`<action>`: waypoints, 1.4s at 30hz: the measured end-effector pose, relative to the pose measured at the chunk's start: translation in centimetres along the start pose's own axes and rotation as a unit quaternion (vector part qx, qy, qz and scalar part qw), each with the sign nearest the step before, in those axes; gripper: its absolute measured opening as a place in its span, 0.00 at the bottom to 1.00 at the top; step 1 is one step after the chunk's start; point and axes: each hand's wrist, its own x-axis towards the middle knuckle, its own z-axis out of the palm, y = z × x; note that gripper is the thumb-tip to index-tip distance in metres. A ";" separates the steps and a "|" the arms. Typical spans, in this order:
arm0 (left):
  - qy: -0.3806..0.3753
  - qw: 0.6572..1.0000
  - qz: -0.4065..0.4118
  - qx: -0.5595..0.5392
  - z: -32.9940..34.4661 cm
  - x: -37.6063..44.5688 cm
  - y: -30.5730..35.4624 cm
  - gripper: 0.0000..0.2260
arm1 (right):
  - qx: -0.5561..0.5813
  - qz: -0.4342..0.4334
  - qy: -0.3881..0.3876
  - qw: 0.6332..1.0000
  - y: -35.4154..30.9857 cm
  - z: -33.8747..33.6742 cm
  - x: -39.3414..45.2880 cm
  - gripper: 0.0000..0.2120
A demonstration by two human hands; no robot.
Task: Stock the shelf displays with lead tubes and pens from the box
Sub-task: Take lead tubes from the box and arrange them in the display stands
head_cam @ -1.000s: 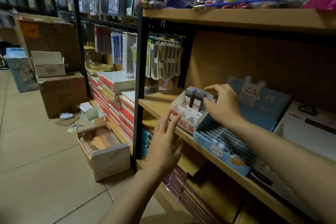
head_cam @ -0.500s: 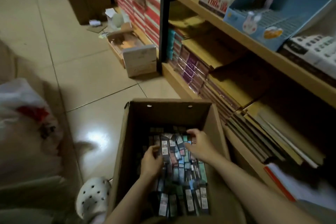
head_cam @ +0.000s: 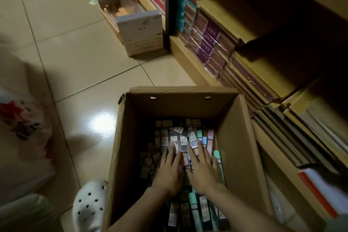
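An open cardboard box point(head_cam: 237, 137) stands on the tiled floor below me. It holds several small flat lead tube packs point(head_cam: 174, 142) in dark, pink, green and blue, lying loose in a pile. Both my hands are down inside the box. My left hand point(head_cam: 169, 171) lies flat on the packs with fingers spread and straight. My right hand point(head_cam: 204, 169) lies flat beside it, fingers stretched forward over the packs. Neither hand holds a pack. The shelf displays are out of view above.
Low wooden shelves point(head_cam: 190, 62) at the right hold stacked notebooks and wrapped packs. A smaller open carton point(head_cam: 143, 36) stands on the floor by the black shelf post point(head_cam: 170, 2). A white plastic bag point(head_cam: 22, 128) sits at the left, and a white perforated shoe point(head_cam: 88, 207) beside the box.
My view dropped from the shelf displays to the box on the floor. Both hands went from the shelf into the box and now spread flat on the packs.
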 end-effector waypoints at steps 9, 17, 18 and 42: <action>0.101 0.992 0.037 -0.066 1.4 -3.1 1.0 0.25 | 0.092 -0.005 0.065 0.994 -0.1 0.3 -2.8 0.28; 0.189 0.956 -0.062 -0.215 -0.7 -0.1 0.8 0.15 | 0.164 0.144 0.086 0.972 0.8 -2.2 -0.2 0.29; 0.190 0.953 -0.075 -0.223 -0.6 0.3 0.9 0.15 | 0.170 0.152 0.081 0.970 0.9 -2.2 0.2 0.28; 0.087 0.816 -0.239 -0.520 -0.6 -0.9 1.4 0.11 | 0.594 0.210 0.084 0.772 -0.2 -2.2 -4.2 0.19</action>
